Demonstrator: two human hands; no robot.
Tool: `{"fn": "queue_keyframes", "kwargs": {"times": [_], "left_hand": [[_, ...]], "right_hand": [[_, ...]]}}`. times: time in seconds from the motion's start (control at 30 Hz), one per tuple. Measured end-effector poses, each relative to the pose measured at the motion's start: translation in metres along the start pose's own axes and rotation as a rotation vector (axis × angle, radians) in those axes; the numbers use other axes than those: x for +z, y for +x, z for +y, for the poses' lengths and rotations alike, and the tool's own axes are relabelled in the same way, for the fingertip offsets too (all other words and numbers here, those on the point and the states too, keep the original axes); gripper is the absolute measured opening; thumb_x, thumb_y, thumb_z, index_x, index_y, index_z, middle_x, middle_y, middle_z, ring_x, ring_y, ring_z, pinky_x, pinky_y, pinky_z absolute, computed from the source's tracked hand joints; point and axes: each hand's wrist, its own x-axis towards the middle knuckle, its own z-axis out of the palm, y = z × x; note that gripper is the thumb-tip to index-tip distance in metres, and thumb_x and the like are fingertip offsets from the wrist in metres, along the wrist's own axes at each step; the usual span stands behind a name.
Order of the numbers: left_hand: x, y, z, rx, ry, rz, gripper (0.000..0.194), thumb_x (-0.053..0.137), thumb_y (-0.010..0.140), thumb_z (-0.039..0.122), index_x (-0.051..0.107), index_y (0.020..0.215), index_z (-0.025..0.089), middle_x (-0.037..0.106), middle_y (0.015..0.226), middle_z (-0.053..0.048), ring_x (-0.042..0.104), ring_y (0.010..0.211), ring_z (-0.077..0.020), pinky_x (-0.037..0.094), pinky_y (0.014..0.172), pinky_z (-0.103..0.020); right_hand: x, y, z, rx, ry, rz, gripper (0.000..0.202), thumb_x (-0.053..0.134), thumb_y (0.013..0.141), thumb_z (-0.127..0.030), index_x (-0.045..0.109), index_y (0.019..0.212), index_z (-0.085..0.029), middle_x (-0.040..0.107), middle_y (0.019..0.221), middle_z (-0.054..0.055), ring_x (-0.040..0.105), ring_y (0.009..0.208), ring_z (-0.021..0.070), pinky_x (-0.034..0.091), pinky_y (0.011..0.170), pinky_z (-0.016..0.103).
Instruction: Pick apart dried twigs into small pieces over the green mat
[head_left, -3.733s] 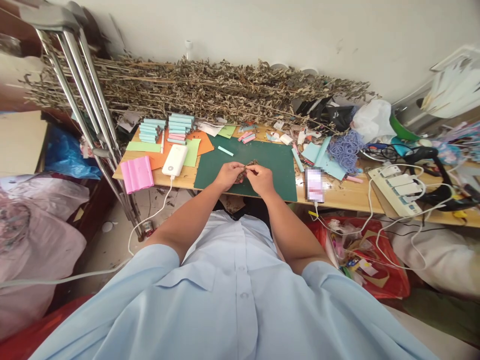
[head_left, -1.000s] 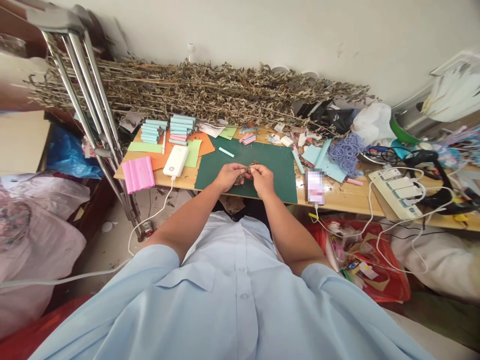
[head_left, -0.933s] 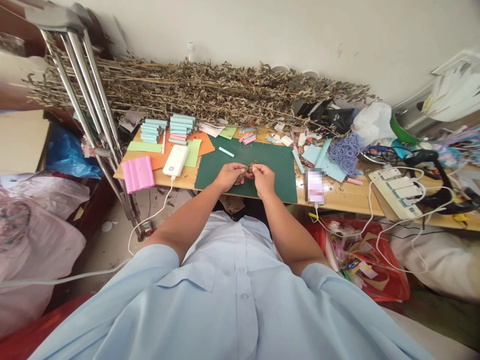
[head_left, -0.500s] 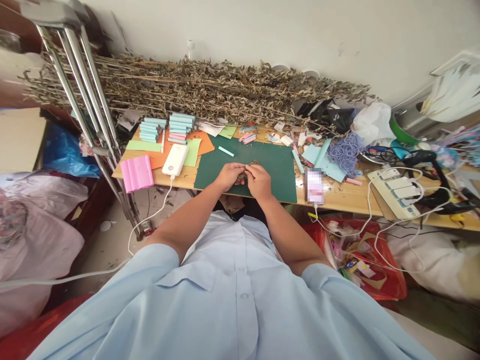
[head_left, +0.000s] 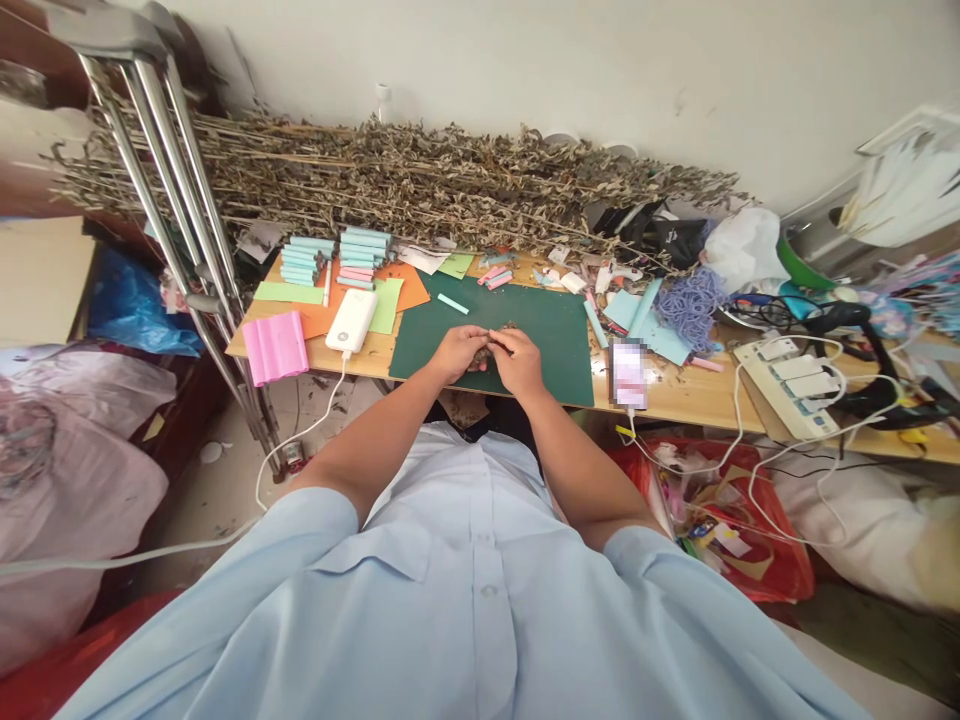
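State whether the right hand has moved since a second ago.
Yes: the right hand shifted slightly left, toward the left hand, away from the right edge of the green mat.

Pale wall (head_left: 540,60) (faintly marked), light wooden table (head_left: 682,396), greyish floor (head_left: 199,502), soft light

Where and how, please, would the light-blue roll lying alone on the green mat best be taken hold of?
Probably by the middle of the light-blue roll, thumb and finger on its two long sides, coming from above on the near side, where the left hand is closest: it is slim and straight, and lies slanted on the green mat.
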Motion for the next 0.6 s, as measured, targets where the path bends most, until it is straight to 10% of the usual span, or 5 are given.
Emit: {"fn": "queue_keyframes", "kwargs": {"times": [0.6], "left_hand": [[0.0013, -0.0020, 0.0044, -0.002, -0.010, 0.025, 0.022, 0.070, 0.090, 0.033, 0.062, 0.085, 0.013, 0.063, 0.060, -0.001, 0.057, 0.039, -0.0097, 0.026, 0.037, -0.018]], "right_hand": [[-0.0019, 0.0004, -0.0014, -0.166, -0.252, 0.012, 0.026, 0.054, 0.097, -0.024, 0.077, 0.108, -0.021, 0.079, 0.105, 0.010, 0.074, 0.097, 0.0255, 0.060, 0.093, 0.040]]}}
